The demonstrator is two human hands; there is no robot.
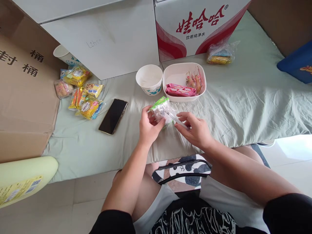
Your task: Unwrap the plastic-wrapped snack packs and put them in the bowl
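Lap: panda-print bag [185,170] nearest the lens, below both forearms.
Sheet: pale green cloth [243,104] spread under everything.
Bowl: white dish [170,76] holding pink wafer packs, beside a paper cup [149,79].
Phone: black handset [113,116] lying left, screen up.
Left hand [148,126]: fingers curled closed around the clear snack packet [161,110].
Packet: just above the sheet's near edge, green end pointing up-left, long axis diagonal.
Right hand [195,130]: fingertips pinched on the packet's lower-right end.
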